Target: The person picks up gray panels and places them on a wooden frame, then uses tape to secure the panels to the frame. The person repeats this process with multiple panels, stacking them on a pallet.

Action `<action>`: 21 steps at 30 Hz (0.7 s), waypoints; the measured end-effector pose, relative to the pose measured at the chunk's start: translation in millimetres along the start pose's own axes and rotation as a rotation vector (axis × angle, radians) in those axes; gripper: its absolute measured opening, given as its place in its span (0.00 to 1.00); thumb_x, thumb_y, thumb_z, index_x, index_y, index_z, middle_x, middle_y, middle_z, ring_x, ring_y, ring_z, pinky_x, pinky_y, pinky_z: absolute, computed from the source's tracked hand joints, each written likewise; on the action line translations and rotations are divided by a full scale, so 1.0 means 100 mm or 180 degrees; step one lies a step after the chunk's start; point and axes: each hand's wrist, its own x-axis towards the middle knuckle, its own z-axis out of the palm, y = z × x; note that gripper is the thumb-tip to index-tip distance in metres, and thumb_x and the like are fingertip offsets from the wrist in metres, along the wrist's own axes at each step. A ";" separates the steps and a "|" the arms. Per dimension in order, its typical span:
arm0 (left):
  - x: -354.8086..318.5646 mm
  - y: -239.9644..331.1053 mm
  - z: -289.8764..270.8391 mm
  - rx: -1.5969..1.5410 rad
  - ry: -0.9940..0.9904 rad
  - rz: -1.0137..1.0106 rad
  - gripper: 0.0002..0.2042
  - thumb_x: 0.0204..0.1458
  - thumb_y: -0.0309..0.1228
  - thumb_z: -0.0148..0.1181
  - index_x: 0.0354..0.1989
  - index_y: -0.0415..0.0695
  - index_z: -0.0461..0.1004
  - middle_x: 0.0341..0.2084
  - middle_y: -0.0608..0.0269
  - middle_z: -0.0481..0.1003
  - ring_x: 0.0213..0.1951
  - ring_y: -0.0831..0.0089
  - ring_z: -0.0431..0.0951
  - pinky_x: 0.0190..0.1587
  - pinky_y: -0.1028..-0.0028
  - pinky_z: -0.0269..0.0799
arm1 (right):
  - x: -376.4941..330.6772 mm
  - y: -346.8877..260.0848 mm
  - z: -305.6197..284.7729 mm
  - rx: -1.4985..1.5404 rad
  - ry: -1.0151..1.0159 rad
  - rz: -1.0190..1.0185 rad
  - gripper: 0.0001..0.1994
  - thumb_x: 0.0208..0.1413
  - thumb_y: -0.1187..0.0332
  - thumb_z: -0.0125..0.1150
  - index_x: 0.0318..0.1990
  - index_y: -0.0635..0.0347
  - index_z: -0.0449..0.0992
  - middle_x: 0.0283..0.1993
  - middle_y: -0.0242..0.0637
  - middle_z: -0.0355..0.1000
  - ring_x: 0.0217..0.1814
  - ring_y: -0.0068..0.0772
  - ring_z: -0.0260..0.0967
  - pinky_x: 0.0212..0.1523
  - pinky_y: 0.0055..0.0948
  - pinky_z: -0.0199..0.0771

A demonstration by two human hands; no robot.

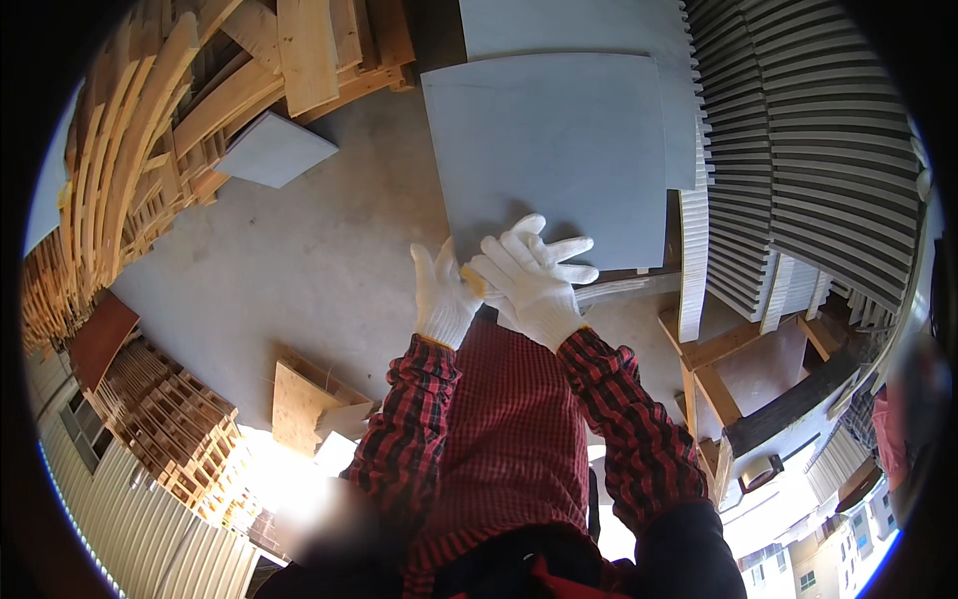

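A flat blue-grey board (549,150) lies in front of me, its near edge just beyond my gloved hands. My right hand (534,275), in a white knit glove, reaches over the board's near edge with fingers spread, nothing held in them. Close against it on the left is my left hand (446,293), in a matching glove with a yellowish patch. Its visible fingers stand apart and hold nothing that I can see; part of it is hidden by the right hand. Whether either hand touches the board I cannot tell.
Another grey board (574,25) shows beyond the first. To the right stand tall stacks of grey slatted panels (838,150) and a wooden frame (718,374). Piled lumber (140,130), a loose pale panel (274,150) and stacked pallets (165,419) lie on the left.
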 end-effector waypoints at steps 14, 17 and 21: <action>-0.09 -0.02 0.22 0.0193 -0.0081 0.0120 0.42 0.65 0.65 0.32 0.71 0.37 0.53 0.67 0.49 0.59 0.69 0.50 0.60 0.71 0.52 0.57 | -0.90 0.55 0.87 0.0014 0.1305 0.1545 0.30 0.56 0.56 0.61 0.66 0.52 0.65 0.74 0.52 0.55 0.77 0.63 0.46 0.75 0.61 0.43; -0.08 -0.05 0.20 -0.0206 -0.0147 0.0178 0.39 0.66 0.63 0.32 0.70 0.38 0.54 0.66 0.50 0.60 0.68 0.51 0.61 0.69 0.54 0.62 | -0.87 0.56 0.64 0.0069 0.1052 0.1454 0.29 0.56 0.59 0.61 0.66 0.51 0.65 0.73 0.49 0.57 0.76 0.59 0.48 0.75 0.60 0.43; -0.08 -0.10 0.09 -0.0885 -0.0048 0.0169 0.38 0.66 0.62 0.33 0.71 0.41 0.54 0.65 0.51 0.62 0.66 0.53 0.64 0.65 0.56 0.68 | -0.60 0.67 0.14 -0.0453 0.0977 0.1139 0.27 0.63 0.56 0.55 0.67 0.53 0.63 0.73 0.45 0.55 0.76 0.54 0.49 0.74 0.58 0.42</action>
